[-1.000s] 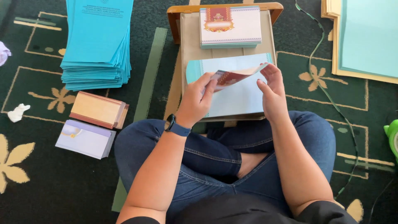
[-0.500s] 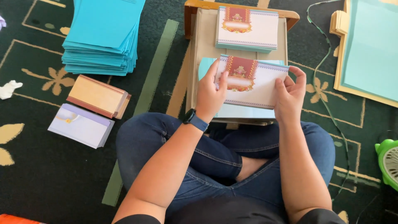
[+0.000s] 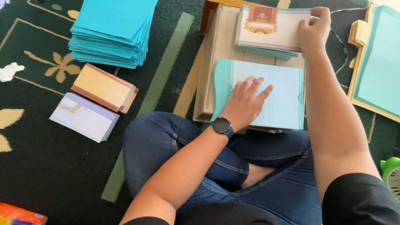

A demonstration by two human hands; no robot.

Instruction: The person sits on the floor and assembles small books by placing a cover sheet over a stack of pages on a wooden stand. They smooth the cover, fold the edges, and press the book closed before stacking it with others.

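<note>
A dark green carpet (image 3: 37, 183) with cream flower patterns carries everything. At its far left edge sits a tall stack of turquoise sheets (image 3: 112, 31); just nearer lie a tan card pack (image 3: 104, 87) with a brown rim and a pale lilac card pack (image 3: 83, 116), side by side and tilted. At the far right edge, pale blue sheets rest on a cream board (image 3: 377, 62).

In front of the seated person stands a small low beige desk (image 3: 210, 62). On its far edge lies a stack of cream cards (image 3: 268, 31) with a red and gold emblem at the top. On its near edge lies a pale blue envelope (image 3: 271, 91) with a scalloped teal flap on the left.

The left hand (image 3: 246, 102), a black watch at the wrist, lies flat on the envelope, fingers spread wide. The right hand (image 3: 313, 31) reaches across to the card stack's right edge, fingers curled on the top card's corner.
</note>
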